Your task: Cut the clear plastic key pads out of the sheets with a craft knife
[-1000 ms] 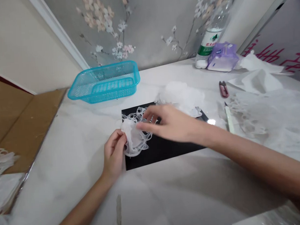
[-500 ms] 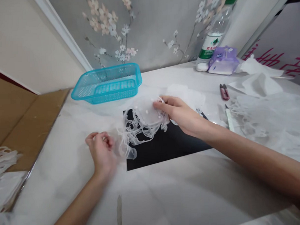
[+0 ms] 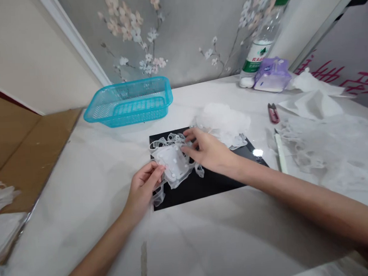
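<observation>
A sheer white mesh piece with small white beads and looping cut-out strips lies on a black mat in the middle of the white table. My left hand pinches its left edge at the mat's left side. My right hand rests on its right side, fingers curled on the fabric. A heap of more white mesh sits just behind my right hand.
A turquoise plastic basket stands at the back left. At the back right are a water bottle, a purple tissue pack, red snips, a thin white tool and loose white fabric. Brown board lies left.
My right hand brought the lifted mesh piece back down onto the mat and nearer. My left hand moved right and took hold of its left edge.
</observation>
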`<state>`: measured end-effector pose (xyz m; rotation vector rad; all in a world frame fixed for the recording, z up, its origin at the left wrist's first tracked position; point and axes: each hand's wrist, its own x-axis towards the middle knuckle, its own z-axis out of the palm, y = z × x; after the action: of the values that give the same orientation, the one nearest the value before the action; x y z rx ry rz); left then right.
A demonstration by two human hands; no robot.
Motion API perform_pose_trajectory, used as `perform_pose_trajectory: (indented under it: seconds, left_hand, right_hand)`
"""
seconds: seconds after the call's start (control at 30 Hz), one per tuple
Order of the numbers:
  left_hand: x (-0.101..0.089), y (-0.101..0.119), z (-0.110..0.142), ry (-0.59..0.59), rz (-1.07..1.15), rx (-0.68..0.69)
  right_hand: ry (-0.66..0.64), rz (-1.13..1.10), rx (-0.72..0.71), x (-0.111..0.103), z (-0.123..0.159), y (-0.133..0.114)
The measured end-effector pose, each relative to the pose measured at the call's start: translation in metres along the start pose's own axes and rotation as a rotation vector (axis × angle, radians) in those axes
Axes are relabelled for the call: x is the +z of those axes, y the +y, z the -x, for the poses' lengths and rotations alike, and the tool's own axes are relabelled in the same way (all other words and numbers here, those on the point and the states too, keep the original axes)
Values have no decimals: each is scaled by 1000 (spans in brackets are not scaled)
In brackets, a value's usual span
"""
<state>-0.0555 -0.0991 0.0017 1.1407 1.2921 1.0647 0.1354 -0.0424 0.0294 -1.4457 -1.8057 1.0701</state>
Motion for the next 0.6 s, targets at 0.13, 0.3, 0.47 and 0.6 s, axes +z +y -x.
perform_pose_trajectory:
  seconds: [0.13, 0.3, 0.47, 0.6]
  left_hand:
    - [0, -2, -1, 12, -24, 25]
    - [0, -5, -1, -1, -89, 81]
    - [4, 1, 3, 5, -195, 172]
    - [5, 3, 5, 27, -273, 207]
  right_hand:
    - [111, 132, -321, 7, 9, -4]
    - [-149, 33, -330, 14, 22, -14]
    - [-190, -141, -212, 18, 22, -13]
    - [-91, -327, -30, 4, 3, -7]
